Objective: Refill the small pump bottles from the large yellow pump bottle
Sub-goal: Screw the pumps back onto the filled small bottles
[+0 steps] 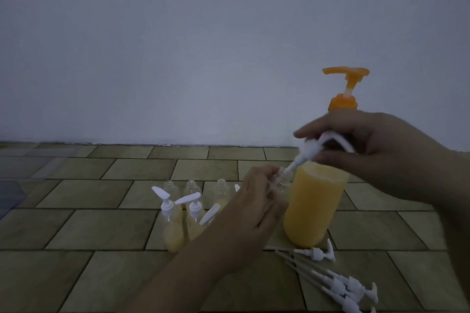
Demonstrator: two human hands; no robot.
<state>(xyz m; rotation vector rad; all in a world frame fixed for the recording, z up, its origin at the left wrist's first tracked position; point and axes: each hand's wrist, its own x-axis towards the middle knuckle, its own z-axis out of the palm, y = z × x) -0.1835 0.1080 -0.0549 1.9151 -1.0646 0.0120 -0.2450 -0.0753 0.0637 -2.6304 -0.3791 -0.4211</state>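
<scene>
No writing is readable. The large yellow plastic pump bottle (314, 208) stands on the tiled floor (101, 223). Just left of it, the left hand (250, 213) grips a small clear bottle (279, 179); above, the right hand (376, 150) pinches a white pump head (309, 148), its tube angled into that bottle's neck.

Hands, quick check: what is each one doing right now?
Left hand: grips a small clear bottle near its neck.
Right hand: holds a white pump head, its tube pointing into that bottle's mouth.

Large yellow pump bottle (314, 206) upright; small pump bottles (178, 221) left.
</scene>
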